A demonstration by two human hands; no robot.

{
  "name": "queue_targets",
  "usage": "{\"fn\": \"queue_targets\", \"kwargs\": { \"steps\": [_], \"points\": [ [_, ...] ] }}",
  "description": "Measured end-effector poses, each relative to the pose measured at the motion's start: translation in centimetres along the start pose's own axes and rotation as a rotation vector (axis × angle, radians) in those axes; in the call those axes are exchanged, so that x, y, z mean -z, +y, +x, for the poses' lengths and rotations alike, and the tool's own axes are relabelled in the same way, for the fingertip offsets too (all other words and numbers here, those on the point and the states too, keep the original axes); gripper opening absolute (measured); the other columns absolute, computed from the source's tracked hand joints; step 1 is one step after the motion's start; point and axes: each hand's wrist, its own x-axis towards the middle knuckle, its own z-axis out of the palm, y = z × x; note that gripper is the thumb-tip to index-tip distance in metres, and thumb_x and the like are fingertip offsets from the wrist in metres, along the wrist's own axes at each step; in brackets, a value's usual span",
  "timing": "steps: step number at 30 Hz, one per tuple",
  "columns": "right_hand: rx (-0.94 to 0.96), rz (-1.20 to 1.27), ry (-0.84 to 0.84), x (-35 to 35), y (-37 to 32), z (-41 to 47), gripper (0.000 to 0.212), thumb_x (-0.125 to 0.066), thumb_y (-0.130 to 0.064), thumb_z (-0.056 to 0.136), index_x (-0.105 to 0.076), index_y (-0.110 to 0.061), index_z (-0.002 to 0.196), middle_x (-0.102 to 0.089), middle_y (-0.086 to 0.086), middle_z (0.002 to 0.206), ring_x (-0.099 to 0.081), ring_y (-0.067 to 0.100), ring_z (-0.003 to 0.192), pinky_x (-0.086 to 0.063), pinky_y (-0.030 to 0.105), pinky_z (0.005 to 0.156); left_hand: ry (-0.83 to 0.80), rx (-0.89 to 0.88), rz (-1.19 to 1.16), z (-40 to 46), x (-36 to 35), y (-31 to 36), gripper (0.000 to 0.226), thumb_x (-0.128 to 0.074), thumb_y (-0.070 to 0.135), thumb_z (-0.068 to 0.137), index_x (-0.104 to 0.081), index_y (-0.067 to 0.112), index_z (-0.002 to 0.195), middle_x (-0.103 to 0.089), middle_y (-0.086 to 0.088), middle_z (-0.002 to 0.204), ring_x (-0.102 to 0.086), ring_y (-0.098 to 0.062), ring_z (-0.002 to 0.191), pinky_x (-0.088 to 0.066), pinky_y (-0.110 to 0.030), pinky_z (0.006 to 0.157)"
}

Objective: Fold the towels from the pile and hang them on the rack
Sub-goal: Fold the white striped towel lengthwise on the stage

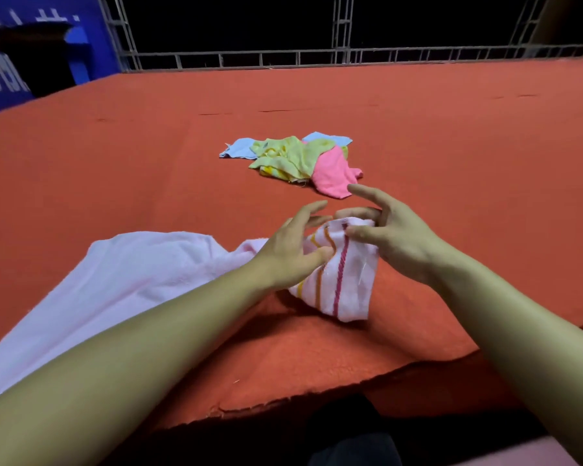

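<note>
Orange-red felt-like cloth covers the bench point(115, 156), and its near edge is rough and frayed. At the far left stands a blue panel point(91, 38) with white marks, and a dark blurred object is in front of it.

On the left part of the bench lies a pale pink towel point(142, 264). It is soft terry with a fuzzy surface. Its long axis goes from the near-left corner toward the middle, where the end with orange, yellow and dark pink stripes is bunched and lifted a little. The stripes go across the width of the towel.

The left hand point(283, 250) is at this striped end. Its thumb presses on the fabric and the other fingers are curved above it, so it grips the bunched cloth lightly. The right hand point(394, 237) pinches the top hem of the same end between thumb and a curled finger, while its index finger is stretched forward and free.

Farther on the bench, beyond the hands and apart from them, is the pile of towels point(293, 159): light blue, yellow-green and bright pink pieces, crumpled together with no clear direction.

Behind the bench, along its far edge, runs a grey metal lattice frame point(317, 57) before a dark background.
</note>
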Motion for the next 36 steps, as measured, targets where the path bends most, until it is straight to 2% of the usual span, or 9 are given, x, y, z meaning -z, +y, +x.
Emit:
{"fn": "queue_targets", "kwargs": {
  "steps": [3,5,11,15,20,23,26,32,36],
  "points": [
    [0.013,0.110,0.010,-0.2,-1.0,0.0,0.074,-0.076,-0.002,0.075,-0.046,-0.021,0.140,-0.066,0.005,0.119,-0.068,0.019,0.102,-0.053,0.036,0.092,-0.004,-0.001,-0.099,1.5,0.5,1.7,0.067,-0.067,0.019,0.083,-0.038,0.026,0.143,-0.059,0.011,0.081,-0.057,-0.002,0.078,-0.047,-0.021,0.079],
    [-0.017,0.178,0.027,-0.1,-1.1,-0.1,0.081,-0.076,-0.005,0.074,-0.041,-0.021,0.145,-0.064,0.007,0.124,-0.067,0.016,0.104,-0.051,0.036,0.092,0.047,-0.028,-0.153,2.4,1.4,2.7,0.060,-0.068,0.009,0.086,-0.044,0.016,0.141,-0.052,0.006,0.074,-0.049,-0.003,0.067,-0.043,-0.015,0.070],
    [-0.038,0.181,0.012,-0.9,-1.3,-1.2,0.082,-0.073,0.008,0.079,-0.038,-0.020,0.148,-0.067,0.016,0.122,-0.067,0.030,0.108,-0.053,0.043,0.094,-0.021,0.015,-0.362,3.7,4.9,5.1,0.056,-0.072,0.009,0.079,-0.050,0.025,0.129,-0.072,-0.003,0.089,-0.062,-0.015,0.085,-0.050,-0.034,0.089],
    [0.088,0.346,0.164,-0.2,-5.0,-1.7,0.063,-0.066,0.002,0.086,-0.045,-0.022,0.140,-0.069,0.013,0.118,-0.068,0.026,0.098,-0.056,0.039,0.080,0.002,-0.001,-0.313,4.2,7.7,7.6,0.054,-0.076,0.020,0.076,-0.055,0.029,0.125,-0.074,0.006,0.086,-0.066,-0.010,0.083,-0.051,-0.029,0.085],
    [0.167,0.385,0.120,0.0,-8.8,-2.3,0.053,-0.057,0.005,0.092,-0.046,-0.021,0.137,-0.070,0.010,0.117,-0.069,0.019,0.087,-0.057,0.030,0.067,-0.007,-0.057,-0.341,5.1,9.9,10.5,0.052,-0.077,0.017,0.079,-0.056,0.030,0.124,-0.074,0.003,0.090,-0.067,-0.012,0.085,-0.051,-0.028,0.085],
    [0.170,0.302,0.159,0.0,-9.1,-1.8,0.055,-0.057,0.004,0.093,-0.045,-0.022,0.140,-0.071,0.008,0.117,-0.068,0.020,0.092,-0.056,0.035,0.076,-0.039,-0.029,-0.358,5.8,9.8,10.5,0.050,-0.075,0.011,0.083,-0.055,0.025,0.127,-0.075,-0.004,0.098,-0.067,-0.013,0.091,-0.050,-0.031,0.094],
    [0.166,0.190,0.235,0.1,-8.0,-1.3,0.055,-0.061,-0.001,0.093,-0.045,-0.024,0.139,-0.072,0.008,0.114,-0.067,0.022,0.097,-0.053,0.045,0.091,-0.042,0.012,-0.374,6.3,8.9,9.5,0.047,-0.075,0.024,0.079,-0.058,0.030,0.123,-0.074,-0.004,0.100,-0.066,-0.012,0.094,-0.046,-0.036,0.102],
    [0.186,-0.022,0.298,1.3,-4.6,-0.3,0.054,-0.060,0.003,0.092,-0.048,-0.031,0.133,-0.074,0.006,0.102,-0.069,0.014,0.088,-0.057,0.032,0.075,-0.053,0.030,-0.407,7.7,5.8,6.1,0.042,-0.069,0.011,0.090,-0.055,0.016,0.129,-0.073,0.005,0.086,-0.066,-0.007,0.083,-0.049,-0.020,0.082],
    [0.097,-0.109,0.425,2.5,-0.9,3.9,0.052,-0.058,0.000,0.090,-0.049,-0.025,0.134,-0.073,0.003,0.096,-0.064,0.014,0.073,-0.053,0.035,0.065,-0.022,0.094,-0.294,11.6,3.4,1.9,0.043,-0.070,0.006,0.088,-0.055,0.013,0.128,-0.072,-0.004,0.090,-0.065,-0.005,0.076,-0.051,-0.021,0.075]
  ]
}}
